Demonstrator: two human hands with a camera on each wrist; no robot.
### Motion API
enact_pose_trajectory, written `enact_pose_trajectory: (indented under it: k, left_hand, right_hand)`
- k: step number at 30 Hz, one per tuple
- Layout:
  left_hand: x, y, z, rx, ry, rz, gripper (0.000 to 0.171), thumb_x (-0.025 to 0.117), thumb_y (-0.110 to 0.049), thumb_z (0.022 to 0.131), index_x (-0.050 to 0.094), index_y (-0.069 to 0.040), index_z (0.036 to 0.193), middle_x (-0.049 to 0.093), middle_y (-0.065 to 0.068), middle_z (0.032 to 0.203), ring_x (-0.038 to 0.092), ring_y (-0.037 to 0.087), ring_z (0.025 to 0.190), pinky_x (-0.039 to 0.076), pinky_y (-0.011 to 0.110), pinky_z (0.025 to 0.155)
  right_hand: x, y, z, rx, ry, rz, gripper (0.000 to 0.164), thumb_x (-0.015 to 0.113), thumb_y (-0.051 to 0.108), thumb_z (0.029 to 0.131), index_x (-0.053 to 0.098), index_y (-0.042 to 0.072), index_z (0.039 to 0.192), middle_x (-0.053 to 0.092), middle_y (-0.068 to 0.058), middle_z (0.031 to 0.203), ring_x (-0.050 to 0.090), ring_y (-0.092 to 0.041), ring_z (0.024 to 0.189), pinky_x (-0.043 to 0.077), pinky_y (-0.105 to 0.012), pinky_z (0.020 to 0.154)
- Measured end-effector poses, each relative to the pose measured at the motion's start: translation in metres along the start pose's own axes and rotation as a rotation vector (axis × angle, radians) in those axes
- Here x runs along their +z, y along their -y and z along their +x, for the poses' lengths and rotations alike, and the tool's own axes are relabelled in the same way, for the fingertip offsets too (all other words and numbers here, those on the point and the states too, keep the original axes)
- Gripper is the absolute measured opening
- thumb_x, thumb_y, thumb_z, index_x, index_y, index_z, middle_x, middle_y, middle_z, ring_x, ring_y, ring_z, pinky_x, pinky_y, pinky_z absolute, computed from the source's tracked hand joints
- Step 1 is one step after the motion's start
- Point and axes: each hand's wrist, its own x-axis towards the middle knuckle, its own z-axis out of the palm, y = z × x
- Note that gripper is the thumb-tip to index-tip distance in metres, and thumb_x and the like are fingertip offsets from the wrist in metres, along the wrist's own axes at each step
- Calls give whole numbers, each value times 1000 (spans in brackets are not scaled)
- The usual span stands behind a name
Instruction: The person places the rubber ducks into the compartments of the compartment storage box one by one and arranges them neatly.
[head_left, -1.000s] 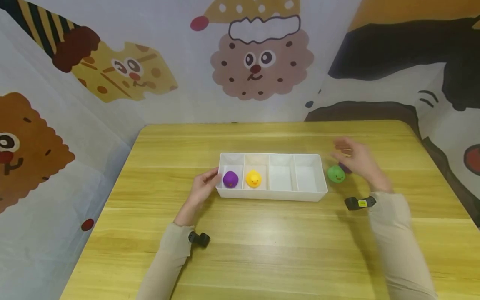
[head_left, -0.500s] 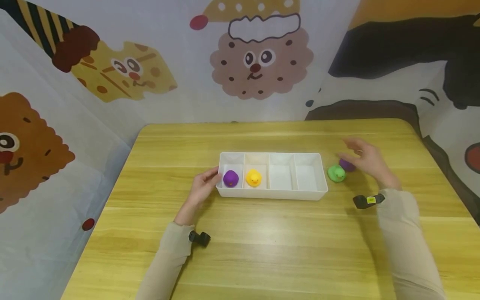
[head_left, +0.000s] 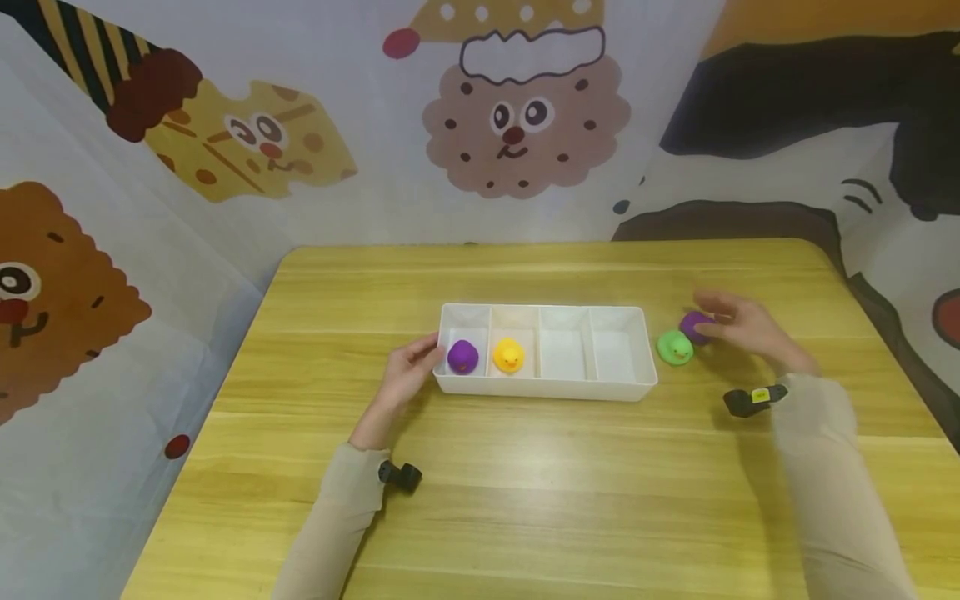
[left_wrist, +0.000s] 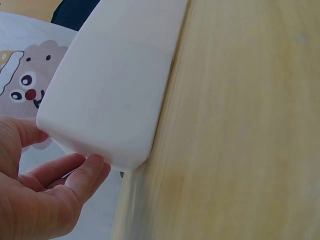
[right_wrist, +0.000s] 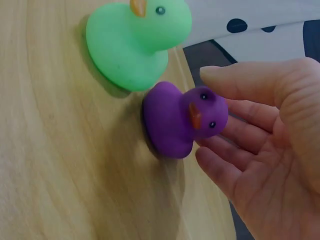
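A white tray (head_left: 543, 388) with a row of compartments stands on the table. My left hand (head_left: 408, 369) holds its left end, thumb at the rim and fingers against the outer end wall (left_wrist: 95, 150). A purple rubber duck (head_left: 462, 357) sits in the leftmost compartment, and a yellow rubber duck (head_left: 509, 356) in the one beside it. Right of the tray, my right hand (head_left: 746, 325) is spread around another purple rubber duck (right_wrist: 170, 120), thumb and fingers on either side of its head. That duck rests upright on the table. A larger-looking green rubber duck (head_left: 675, 347) sits close beside it.
The wooden table (head_left: 540, 500) reaches back to a cloth backdrop (head_left: 375, 217) printed with cartoon food faces. Small black cameras are strapped at both wrists, below the beige sleeves (head_left: 817, 433).
My right hand has moved right and down to the loose purple duck, which now shows more fully. The left hand, tray and other ducks stay in place.
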Motion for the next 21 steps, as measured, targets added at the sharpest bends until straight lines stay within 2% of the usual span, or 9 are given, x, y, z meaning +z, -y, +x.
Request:
enact_pose_trajectory:
  k: [6, 7, 10, 12, 14, 21]
  left_hand:
    - [0, 0, 0, 4, -2, 8, 40, 58, -9, 92, 51, 2, 130, 52, 18, 133, 50, 28, 121, 43, 32, 101]
    - [0, 0, 0, 1, -3, 8, 40, 58, -9, 92, 52, 2, 130, 52, 18, 133, 50, 28, 121, 43, 32, 101]
    - [0, 1, 0, 2, -5, 5, 40, 58, -9, 92, 51, 3, 129, 52, 19, 133, 50, 29, 121, 43, 33, 101]
    - [1, 1, 1, 3, -6, 3, 40, 58, -8, 92, 51, 3, 129, 52, 20, 132, 50, 30, 121, 43, 33, 101]
    - [1, 1, 1, 3, -6, -1, 40, 57, -7, 92, 51, 4, 130, 51, 21, 132, 50, 30, 121, 43, 34, 101]
    - [1, 1, 0, -2, -16, -12, 40, 58, -7, 92, 51, 4, 129, 52, 20, 132, 51, 30, 121, 43, 33, 101]
  right_hand:
    - [-1, -2, -1, 22, 48, -14, 58, 62, 16, 91, 37, -8, 136, 43, -32, 133, 43, -47, 119, 36, -58, 99]
    - [-1, -2, -2, 24, 50, -23, 57, 62, 17, 91, 38, -8, 136, 44, -31, 133, 44, -46, 119, 38, -53, 98]
    - [-1, -4, -2, 12, 50, -40, 55, 62, 19, 91, 41, -7, 135, 45, -31, 132, 45, -46, 117, 44, -28, 93]
    - [-1, -6, -3, 13, 51, -35, 55, 62, 20, 91, 42, -7, 134, 45, -31, 132, 45, -46, 117, 41, -12, 84]
    - [-1, -7, -3, 20, 48, -21, 55, 62, 21, 91, 43, -7, 134, 45, -32, 132, 45, -47, 116, 37, -4, 78]
    - [1, -9, -5, 90, 19, -35, 57, 64, 30, 90, 48, -5, 131, 49, -32, 128, 51, -43, 111, 42, -7, 71]
